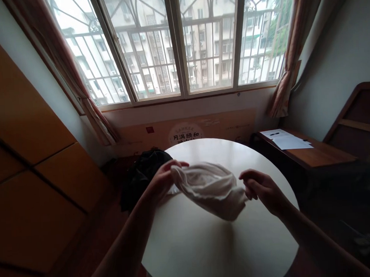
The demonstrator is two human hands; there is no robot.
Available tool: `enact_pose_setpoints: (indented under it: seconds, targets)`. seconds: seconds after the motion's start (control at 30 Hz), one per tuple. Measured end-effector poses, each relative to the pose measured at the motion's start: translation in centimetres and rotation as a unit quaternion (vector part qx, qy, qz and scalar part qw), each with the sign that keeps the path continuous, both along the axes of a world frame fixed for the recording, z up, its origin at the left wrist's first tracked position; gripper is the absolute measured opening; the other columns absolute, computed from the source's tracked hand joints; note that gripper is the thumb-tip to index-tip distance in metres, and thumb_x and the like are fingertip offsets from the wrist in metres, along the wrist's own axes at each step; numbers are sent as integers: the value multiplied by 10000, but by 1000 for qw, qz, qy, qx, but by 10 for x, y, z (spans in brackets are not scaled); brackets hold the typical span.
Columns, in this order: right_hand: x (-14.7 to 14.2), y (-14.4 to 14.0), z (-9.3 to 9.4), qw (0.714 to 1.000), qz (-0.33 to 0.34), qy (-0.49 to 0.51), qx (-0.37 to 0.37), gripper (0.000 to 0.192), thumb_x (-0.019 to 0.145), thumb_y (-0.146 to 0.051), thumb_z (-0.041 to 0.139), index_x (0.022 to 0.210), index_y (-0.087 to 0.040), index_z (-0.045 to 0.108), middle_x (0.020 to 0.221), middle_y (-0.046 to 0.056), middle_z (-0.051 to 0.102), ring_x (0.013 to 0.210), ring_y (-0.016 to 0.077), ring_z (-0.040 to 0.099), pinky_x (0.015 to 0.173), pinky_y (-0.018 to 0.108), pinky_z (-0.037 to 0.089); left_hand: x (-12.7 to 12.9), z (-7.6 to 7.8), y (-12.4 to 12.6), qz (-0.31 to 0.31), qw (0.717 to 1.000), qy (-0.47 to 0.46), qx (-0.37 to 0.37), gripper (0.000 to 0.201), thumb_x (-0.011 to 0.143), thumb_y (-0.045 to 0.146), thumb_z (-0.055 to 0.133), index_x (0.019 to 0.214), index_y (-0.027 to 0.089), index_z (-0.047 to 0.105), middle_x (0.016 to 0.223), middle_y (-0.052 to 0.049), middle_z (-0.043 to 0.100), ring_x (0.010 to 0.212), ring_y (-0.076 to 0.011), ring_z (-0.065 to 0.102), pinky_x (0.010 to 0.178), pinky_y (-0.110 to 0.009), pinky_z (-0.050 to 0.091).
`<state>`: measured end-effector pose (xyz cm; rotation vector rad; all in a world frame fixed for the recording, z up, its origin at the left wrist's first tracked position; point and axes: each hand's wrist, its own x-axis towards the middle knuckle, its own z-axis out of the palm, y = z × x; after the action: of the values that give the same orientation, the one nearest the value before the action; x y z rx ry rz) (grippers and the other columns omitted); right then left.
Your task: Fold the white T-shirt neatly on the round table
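A crumpled white cloth (211,189) is stretched loosely in the air over a round white table (190,245), its lower fold sagging and blurred. At its upper left end, my left hand (165,176) is closed on the gathered edge. Facing it, my right hand (258,188) has its fingers curled in at the cloth's right end. The exact grip there is partly hidden. Whether the cloth is a garment cannot be made out.
A black bag or bundled fabric (145,171) sits at the table's left edge. On the right, a wooden desk (322,152) bears white papers (286,139) and a dark pen. Behind stand a printed carton (227,126) and a barred window (180,48); an orange cabinet (28,163) lines the left.
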<state>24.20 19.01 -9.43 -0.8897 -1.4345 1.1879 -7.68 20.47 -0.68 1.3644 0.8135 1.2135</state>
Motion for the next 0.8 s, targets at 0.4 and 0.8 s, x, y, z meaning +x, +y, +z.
enact_pose_setpoints:
  seconds: [0.4,0.8]
  targets:
    - [27,27,-59,870,-74,-480,82,757,806,-395,689,1496,-166,478,1417,138,539,1268,331,506,1078,505,392,50,-90,22,18,780,612,128,406,850,338,741,1218,173,689,1193,-95,655,1098,-301,609,963,-392,468]
    - [28,77,4,913,-212,-296,184,213,888,-317,526,1020,-179,620,1169,100,621,1041,203,605,838,317,517,59,-48,51,-9,930,358,85,195,848,345,698,861,150,690,754,-23,610,730,-164,554,666,-252,396]
